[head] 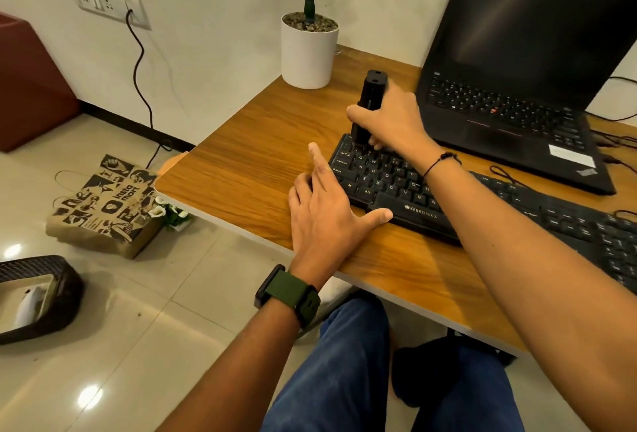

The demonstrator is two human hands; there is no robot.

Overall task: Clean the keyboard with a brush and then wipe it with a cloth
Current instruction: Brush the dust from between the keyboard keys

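A black keyboard [499, 204] lies slanted across the wooden desk [248, 156]. My right hand [393, 118] grips a black brush [368, 97] held upright, its bristle end down on the keys at the keyboard's far left corner. My left hand [327, 211] rests flat on the desk beside the keyboard's left end, fingers straight and spread, with the thumb touching the keyboard's front edge. No cloth is in view.
An open black laptop [517, 87] stands behind the keyboard. A white plant pot [308, 52] sits at the desk's far corner. Cables [617, 142] trail at the right. On the floor lie a paper bag [103, 204] and a dark basket [34, 297].
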